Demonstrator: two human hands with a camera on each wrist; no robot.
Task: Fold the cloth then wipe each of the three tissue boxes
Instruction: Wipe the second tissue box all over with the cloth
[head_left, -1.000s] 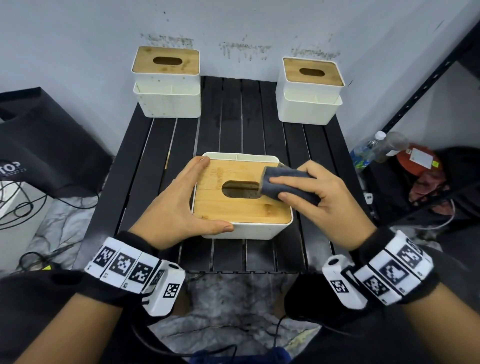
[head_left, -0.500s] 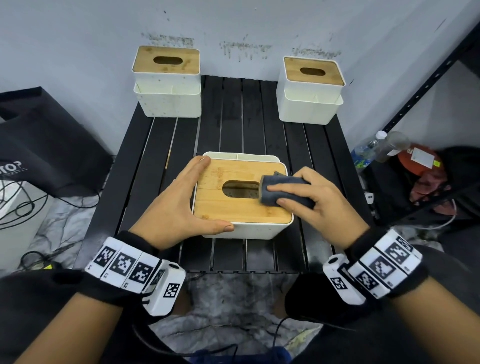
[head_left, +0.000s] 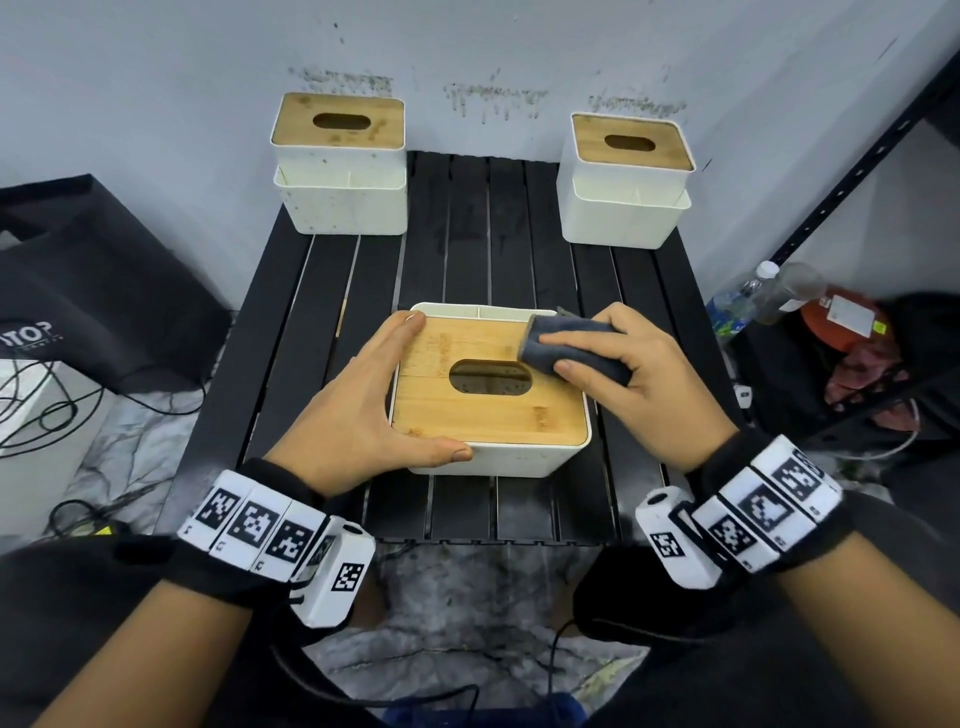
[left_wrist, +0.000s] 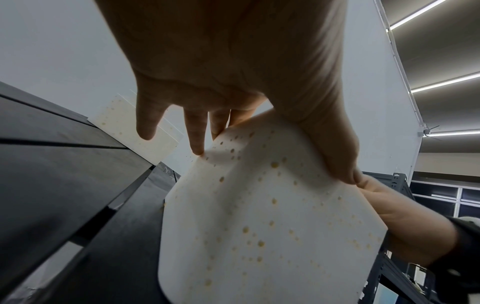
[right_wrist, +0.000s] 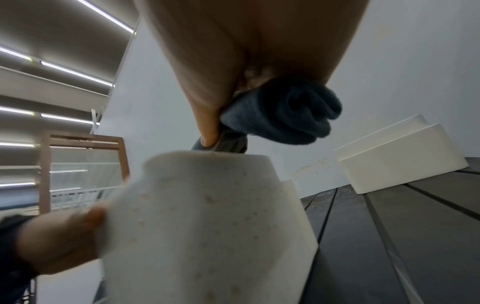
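Note:
A white tissue box with a bamboo lid (head_left: 488, 410) stands at the near middle of the black slatted table (head_left: 467, 234). My left hand (head_left: 358, 405) braces its left side, fingers straight along the edge and thumb on the front wall (left_wrist: 259, 226). My right hand (head_left: 639, 374) grips a folded dark grey cloth (head_left: 571, 348) and presses it on the lid's far right corner; the cloth (right_wrist: 283, 115) bulges from the palm above the box (right_wrist: 207, 226). Two more white tissue boxes stand at the back left (head_left: 340, 166) and back right (head_left: 626, 182).
A black bag (head_left: 88, 291) and cables lie left of the table. A dark metal shelf frame (head_left: 841, 202), plastic bottles (head_left: 763, 291) and a red item (head_left: 841, 322) are on the right. The wall rises right behind the back boxes.
My right hand has slid the cloth across the lid's right side, first nearer, then away to the far right corner. The left hand and the box have stayed put.

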